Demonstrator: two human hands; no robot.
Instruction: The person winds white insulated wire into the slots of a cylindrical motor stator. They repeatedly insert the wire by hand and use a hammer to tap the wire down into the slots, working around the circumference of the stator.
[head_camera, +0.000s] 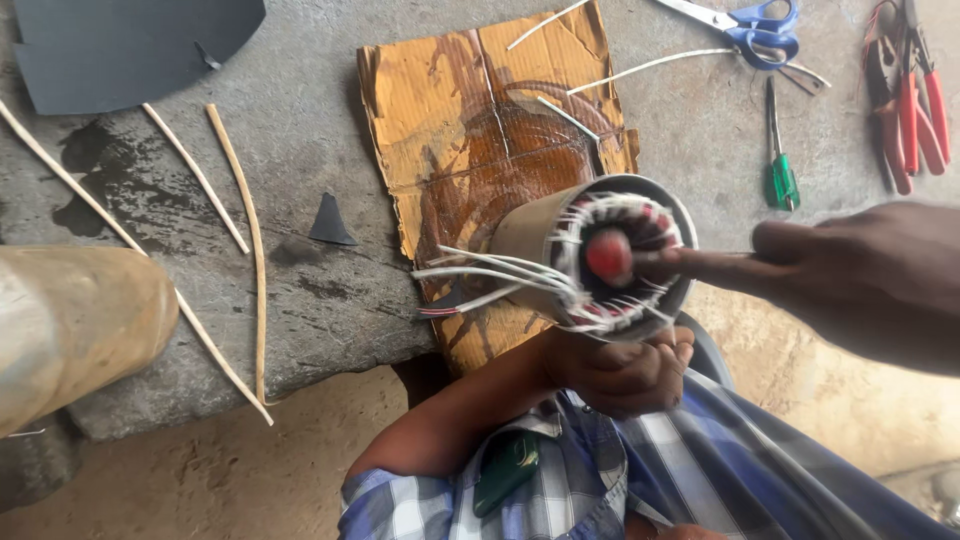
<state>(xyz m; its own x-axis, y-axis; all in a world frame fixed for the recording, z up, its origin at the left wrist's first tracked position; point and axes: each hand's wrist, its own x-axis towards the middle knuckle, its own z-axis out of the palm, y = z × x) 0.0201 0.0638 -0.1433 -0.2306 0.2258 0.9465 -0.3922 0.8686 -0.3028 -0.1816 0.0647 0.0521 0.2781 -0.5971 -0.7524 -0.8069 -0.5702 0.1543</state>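
Head view: a metal stator (590, 255) lies on its side at the near edge of a stained cardboard sheet (480, 110), its open end turned toward the camera. Red and white windings ring the bore, and white leads (480, 272) fan out from its left side over the cardboard.

The left hand (620, 370) is under the stator's open end, fingers curled up against the lower rim, cupping it from below. The right hand (860, 275) comes in from the right, fingers pressed together around a red-tipped tool (610, 255) whose end sits in the middle of the bore; how much of the tool the hand covers cannot be told.

The cardboard rests on a grey stone slab (300, 150). Thin sticks (230, 200) lie on the slab to the left, beside a small dark wedge (330, 222), and a black sheet (130, 45) fills the top left corner. Blue-handled scissors (750, 25), a green screwdriver (780, 160) and red pliers (915, 100) lie well apart at the top right. A blurred tan cylinder (70, 330) juts in at the left edge. The person's blue checked shirt (660, 470) fills the bottom.
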